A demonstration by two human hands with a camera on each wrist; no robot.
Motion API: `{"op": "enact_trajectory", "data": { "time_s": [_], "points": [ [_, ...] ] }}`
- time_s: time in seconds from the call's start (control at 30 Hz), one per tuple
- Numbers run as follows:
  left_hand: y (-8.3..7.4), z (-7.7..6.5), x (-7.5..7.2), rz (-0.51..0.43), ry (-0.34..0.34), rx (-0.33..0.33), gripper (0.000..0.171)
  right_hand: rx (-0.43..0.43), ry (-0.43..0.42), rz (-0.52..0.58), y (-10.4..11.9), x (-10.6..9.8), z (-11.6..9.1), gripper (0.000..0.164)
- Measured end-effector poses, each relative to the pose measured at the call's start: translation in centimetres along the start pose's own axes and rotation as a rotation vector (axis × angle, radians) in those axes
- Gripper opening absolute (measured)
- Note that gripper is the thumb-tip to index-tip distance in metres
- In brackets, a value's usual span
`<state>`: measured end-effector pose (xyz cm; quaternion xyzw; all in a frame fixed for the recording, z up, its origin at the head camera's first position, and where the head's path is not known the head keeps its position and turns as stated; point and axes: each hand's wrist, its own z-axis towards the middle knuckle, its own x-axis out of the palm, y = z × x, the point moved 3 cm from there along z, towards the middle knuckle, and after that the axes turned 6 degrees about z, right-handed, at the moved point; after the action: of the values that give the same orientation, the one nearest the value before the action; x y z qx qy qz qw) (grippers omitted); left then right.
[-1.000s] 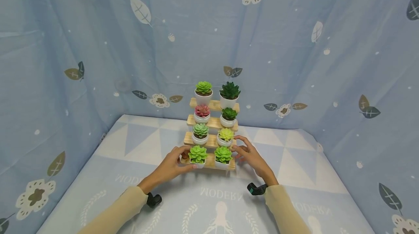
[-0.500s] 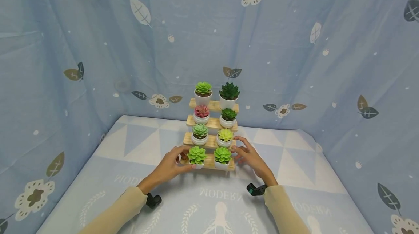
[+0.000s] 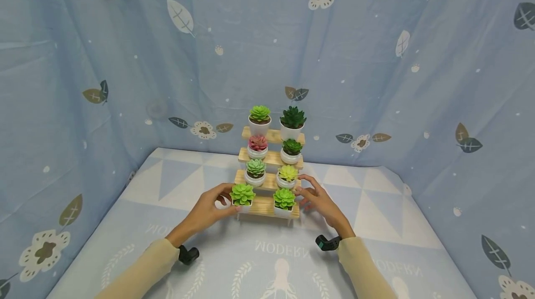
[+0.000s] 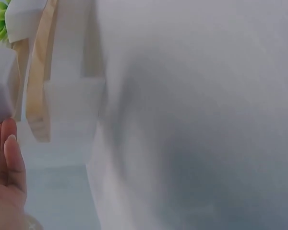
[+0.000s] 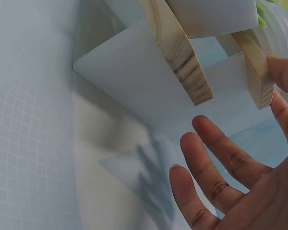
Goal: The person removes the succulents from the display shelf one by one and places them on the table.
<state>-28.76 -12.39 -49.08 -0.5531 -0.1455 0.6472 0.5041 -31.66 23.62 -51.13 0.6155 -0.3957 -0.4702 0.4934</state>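
My left hand (image 3: 207,207) pinches the white pot of a bright green potted succulent (image 3: 242,194) at the left end of the lowest step. In the left wrist view the white pot (image 4: 2,86) is partly cut off, with fingertips at its base. At the right side of the tiered plant stand (image 3: 265,205), my right hand (image 3: 323,202) pinches the end of the second plank (image 5: 259,76) between thumb and forefinger; its other fingers are spread. Another bright green succulent (image 3: 284,199) sits on the lowest step's right.
Higher steps hold a pale green succulent (image 3: 255,172), a yellow-green one (image 3: 287,176), a red one (image 3: 257,146) and several other green ones. The stand is on a patterned cloth (image 3: 276,248), before a blue curtain (image 3: 251,57).
My left hand has moved left with the front left succulent, which has shifted toward the step's outer end and slightly up. My right hand has stayed at the stand.
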Motion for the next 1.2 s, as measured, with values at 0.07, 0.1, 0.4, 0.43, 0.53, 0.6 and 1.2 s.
{"op": "enact_trajectory", "data": {
  "time_s": [0.07,0.1,0.4,0.43,0.53,0.6,1.2],
  "points": [
    [0.1,-0.1,-0.4,-0.003,-0.006,-0.009,0.057,0.002,0.001,-0.001,0.0,0.0,0.0,0.052],
    [0.2,-0.2,-0.6,-0.001,-0.008,-0.014,0.057,0.003,-0.001,-0.002,0.0,0.0,0.0,0.052],
    [1.2,-1.0,-2.8,0.038,-0.039,-0.101,0.063,0.0,0.004,0.006,0.2,0.0,0.0,0.05],
    [1.3,-1.0,-3.0,0.045,-0.043,-0.11,0.064,0.001,0.004,0.005,0.2,-0.1,0.0,0.05],
    [1.7,-1.1,-3.7,0.066,-0.053,-0.125,0.066,0.005,0.002,0.002,0.2,-0.1,-0.1,0.051],
    [1.9,-1.1,-4.1,0.076,-0.059,-0.128,0.066,0.009,-0.001,0.003,0.2,-0.1,-0.1,0.051],
    [4.0,-1.0,-7.3,0.126,-0.077,-0.123,0.066,0.012,-0.003,0.009,0.1,0.0,-0.1,0.052]
  ]
}}
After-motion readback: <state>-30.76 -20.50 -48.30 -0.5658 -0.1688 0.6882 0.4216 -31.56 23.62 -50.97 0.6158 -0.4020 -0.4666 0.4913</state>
